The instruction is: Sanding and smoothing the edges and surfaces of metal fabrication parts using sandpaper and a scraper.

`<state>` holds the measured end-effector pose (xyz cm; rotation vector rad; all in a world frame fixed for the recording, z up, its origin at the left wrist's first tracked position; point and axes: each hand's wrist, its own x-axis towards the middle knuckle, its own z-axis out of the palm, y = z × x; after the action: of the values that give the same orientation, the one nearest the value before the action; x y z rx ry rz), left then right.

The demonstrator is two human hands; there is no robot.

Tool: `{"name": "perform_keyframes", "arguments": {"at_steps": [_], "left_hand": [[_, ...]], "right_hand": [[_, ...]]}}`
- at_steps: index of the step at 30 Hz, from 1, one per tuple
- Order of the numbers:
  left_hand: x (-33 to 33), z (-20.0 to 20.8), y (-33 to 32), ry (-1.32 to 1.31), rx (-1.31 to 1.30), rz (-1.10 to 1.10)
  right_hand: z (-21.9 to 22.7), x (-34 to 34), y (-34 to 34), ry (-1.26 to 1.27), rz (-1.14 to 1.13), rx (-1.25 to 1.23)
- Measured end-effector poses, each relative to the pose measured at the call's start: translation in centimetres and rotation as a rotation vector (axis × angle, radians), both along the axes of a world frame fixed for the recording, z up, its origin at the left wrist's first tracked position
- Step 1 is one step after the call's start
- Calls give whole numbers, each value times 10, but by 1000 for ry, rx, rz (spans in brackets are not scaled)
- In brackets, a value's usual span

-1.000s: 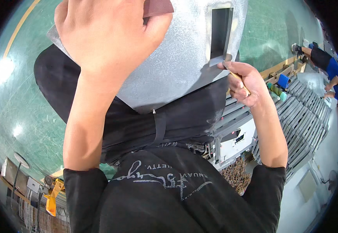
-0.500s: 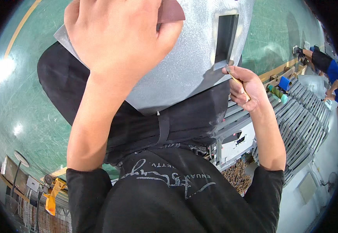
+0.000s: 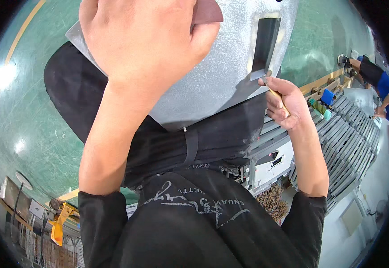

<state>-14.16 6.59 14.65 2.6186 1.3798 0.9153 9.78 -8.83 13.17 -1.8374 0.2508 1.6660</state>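
Note:
A grey sheet-metal panel lies across my lap, with a rectangular cutout on its right side. My left hand is closed over the panel's left part. A reddish-brown sheet that looks like sandpaper sticks out between its thumb and fingers; the fingertips are out of frame. My right hand pinches a thin yellowish stick-like tool. The tool's dark tip is at the near edge of the cutout, where a small bright flap shows.
Stacked grey metal strips lie to the right, with a blue object and a green-capped roll beside them. Another person works at the far right. A yellow bracket-like part stands at the lower left. The floor is green.
The panel and both hands appear shifted slightly to the right in the picture. Both hands keep their grips, and the tool's tip stays at the cutout's near edge.

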Motion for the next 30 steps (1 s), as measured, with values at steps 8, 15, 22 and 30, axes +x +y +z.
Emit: {"name": "perform_keyframes", "arguments": {"at_steps": [8,15,22,30], "left_hand": [[-2,-2,-2,46,33,2],[0,1,-2,36,7,2],[-1,0,2,21,40,10],[3,1,11,110,69,37]], "right_hand": [[-4,6,-7,33,17,30],[0,5,-8,54,23,40],[14,7,-24,-156,238,113],[-76,37,-33,-855,-50,441]]}}
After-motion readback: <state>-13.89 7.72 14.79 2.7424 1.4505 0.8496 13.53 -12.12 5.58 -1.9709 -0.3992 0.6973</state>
